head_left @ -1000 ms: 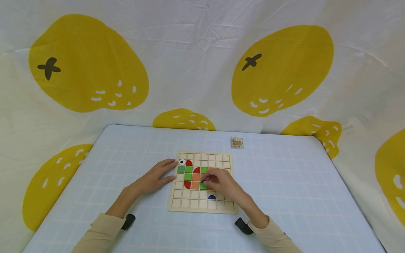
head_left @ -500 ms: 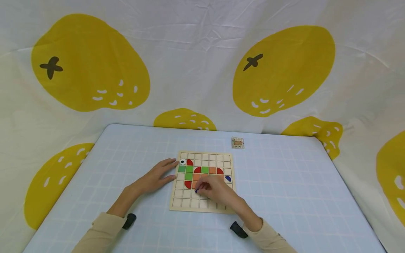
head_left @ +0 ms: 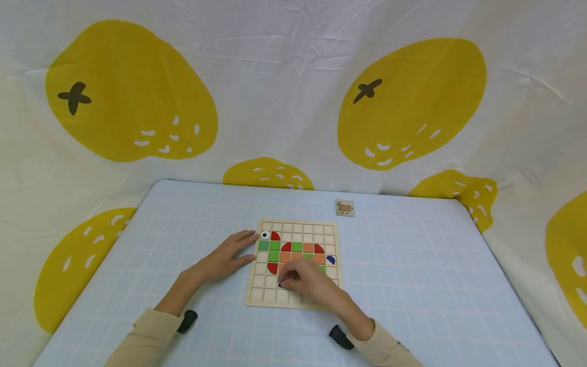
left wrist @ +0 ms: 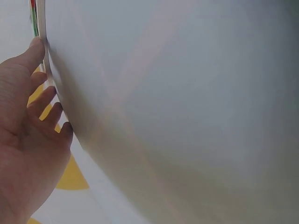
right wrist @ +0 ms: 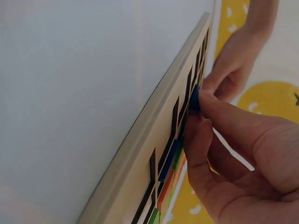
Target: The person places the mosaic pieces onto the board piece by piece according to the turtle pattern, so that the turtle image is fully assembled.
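Observation:
A square wooden grid board (head_left: 255,294) lies on the table with coloured tiles set in its cells. My right hand (head_left: 312,281) is over its lower middle, and thumb and finger pinch a small blue tile (right wrist: 194,99) at the board's surface. Most of that tile is hidden in the head view. My left hand (head_left: 223,259) lies against the board's left edge, fingers extended and thumb tip touching it. Among the tiles are an eye tile (head_left: 265,235), a red quarter-round (head_left: 275,236), green squares (head_left: 274,245), orange squares (head_left: 308,247) and a blue half-round (head_left: 330,260).
A small picture card (head_left: 345,207) lies behind the board, towards the right. The table (head_left: 412,265) has a pale blue checked cover. Behind it hangs a white cloth (head_left: 275,102) with yellow fruit shapes. Another blue tile (right wrist: 170,161) sits on the board in the right wrist view.
My right hand has moved towards me and left across the board with the blue tile pinched. This uncovers the red and orange tiles and the blue half-round at right. My left hand stays put.

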{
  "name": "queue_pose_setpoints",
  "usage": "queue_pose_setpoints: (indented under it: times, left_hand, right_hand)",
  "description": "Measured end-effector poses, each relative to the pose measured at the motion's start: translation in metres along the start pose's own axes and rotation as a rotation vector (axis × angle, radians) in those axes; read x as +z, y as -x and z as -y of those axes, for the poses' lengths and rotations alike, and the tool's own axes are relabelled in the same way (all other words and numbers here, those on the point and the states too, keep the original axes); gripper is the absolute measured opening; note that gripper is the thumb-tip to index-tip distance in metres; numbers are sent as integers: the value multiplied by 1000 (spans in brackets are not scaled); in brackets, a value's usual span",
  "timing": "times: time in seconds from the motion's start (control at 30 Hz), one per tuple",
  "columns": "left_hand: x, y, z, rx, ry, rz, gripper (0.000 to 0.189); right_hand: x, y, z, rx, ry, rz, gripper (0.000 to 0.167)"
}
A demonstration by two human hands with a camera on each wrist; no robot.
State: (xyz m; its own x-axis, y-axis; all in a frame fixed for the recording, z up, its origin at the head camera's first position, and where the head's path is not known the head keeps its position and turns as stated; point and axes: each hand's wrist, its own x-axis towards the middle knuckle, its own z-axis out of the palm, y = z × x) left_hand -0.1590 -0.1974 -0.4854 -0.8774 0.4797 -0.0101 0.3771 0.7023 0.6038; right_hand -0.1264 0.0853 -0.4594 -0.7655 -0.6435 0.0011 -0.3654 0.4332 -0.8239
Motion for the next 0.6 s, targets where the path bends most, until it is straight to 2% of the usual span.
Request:
queue_pose_setpoints:
  times: [0.27, 0.4, 0.6]
  left_hand:
    - [0, 1, 0, -9, -10, 4, 62]
    - [0, 1, -1, -11, -9, 2, 62]
    - [-1, 1, -2, -3, -6, -1, 62]
  right_hand:
    - [3, -1, 2, 49, 43, -6, 9]
    - [4, -2, 2, 23, 88, -17, 7]
    - [5, -5, 3, -16, 142, -16, 15]
